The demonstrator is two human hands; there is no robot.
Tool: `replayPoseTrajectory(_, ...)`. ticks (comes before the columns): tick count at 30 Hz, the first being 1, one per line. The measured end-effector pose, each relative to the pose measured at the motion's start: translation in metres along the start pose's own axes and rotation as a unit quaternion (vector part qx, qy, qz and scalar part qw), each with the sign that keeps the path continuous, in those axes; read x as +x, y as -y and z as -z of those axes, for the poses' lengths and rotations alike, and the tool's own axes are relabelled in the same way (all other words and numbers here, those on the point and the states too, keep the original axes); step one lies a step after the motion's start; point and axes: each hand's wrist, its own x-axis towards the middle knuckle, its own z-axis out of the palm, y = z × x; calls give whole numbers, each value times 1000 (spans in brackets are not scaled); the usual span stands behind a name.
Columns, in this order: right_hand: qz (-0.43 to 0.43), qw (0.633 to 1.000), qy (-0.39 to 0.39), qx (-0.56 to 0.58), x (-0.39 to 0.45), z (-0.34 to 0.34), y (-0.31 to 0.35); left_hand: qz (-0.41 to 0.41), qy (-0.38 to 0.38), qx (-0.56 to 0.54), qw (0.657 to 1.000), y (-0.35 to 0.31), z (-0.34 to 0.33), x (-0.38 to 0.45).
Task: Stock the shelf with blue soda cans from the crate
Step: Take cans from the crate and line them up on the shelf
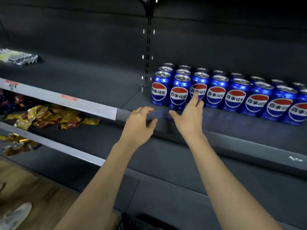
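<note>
Several blue soda cans [216, 92] with red, white and blue logos stand upright in rows on the dark shelf [232, 130], from its left divider to the right edge of view. My right hand [189, 117] reaches over the shelf's front lip, fingers spread, its forefinger touching the face of the third front can [199, 83]. My left hand [141, 123] hovers at the shelf's front edge, left of the cans, fingers loosely curled and holding nothing. A black crate corner [132, 221] shows at the bottom edge.
Left of the divider post [148, 47] the same shelf level holds only a silver packet [18, 57] at far left. Lower shelves at left carry yellow and red snack packets [49, 117]. A wooden floor and a pale shoe [15, 214] show bottom left.
</note>
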Motion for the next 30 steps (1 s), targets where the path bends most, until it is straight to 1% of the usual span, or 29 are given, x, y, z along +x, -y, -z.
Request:
replayPoseTrajectory(2, 23, 1000, -5, -3, -23, -5, -6, 6, 5, -16, 1000, 3, -2, -21)
replayPoseTrajectory(4, 70, 997, -41, -18, -46, -12, -14, 26, 21, -41, 999, 10, -9, -49)
replayPoseTrajectory(6, 122, 987, -91, -44, -70, -22, -24, 57, 51, -51, 996, 21, -19, -81)
replayPoseTrajectory(7, 139, 984, -100, -54, -84, -28, -31, 74, 70, -52, 993, 27, -25, -99)
replayPoseTrajectory(8, 151, 982, -94, -62, -98, -35, -39, 92, 94, -47, 990, 35, -31, -117)
replayPoseTrajectory(11, 139, 986, -21, -91, -152, -57, -74, 157, 160, -37, 974, 56, -50, -173)
replayPoseTrajectory(13, 97, 987, 42, -122, -188, -73, -104, 188, 205, -28, 960, 68, -61, -206)
replayPoseTrajectory(15, 36, 980, 133, -141, -219, -88, -131, 218, 259, 1, 941, 81, -71, -232)
replayPoseTrajectory(17, -4, 962, 218, -161, -244, -102, -156, 237, 299, 29, 924, 96, -80, -254)
replayPoseTrajectory(19, -9, 946, 272, -174, -262, -117, -176, 250, 318, 44, 913, 113, -89, -276)
replayPoseTrajectory(21, -1, 929, 321, -186, -280, -136, -197, 285, 322, 49, 901, 128, -98, -303)
replayPoseTrajectory(23, -1, 911, 359, -202, -299, -153, -220, 314, 335, 62, 886, 142, -109, -333)
replayPoseTrajectory(26, 0, 890, 403, -213, -344, -190, -271, 345, 359, 97, 862, 171, -143, -395)
replayPoseTrajectory(30, 1, 845, 478, -239, -407, -236, -354, 391, 399, 162, 813, 213, -198, -480)
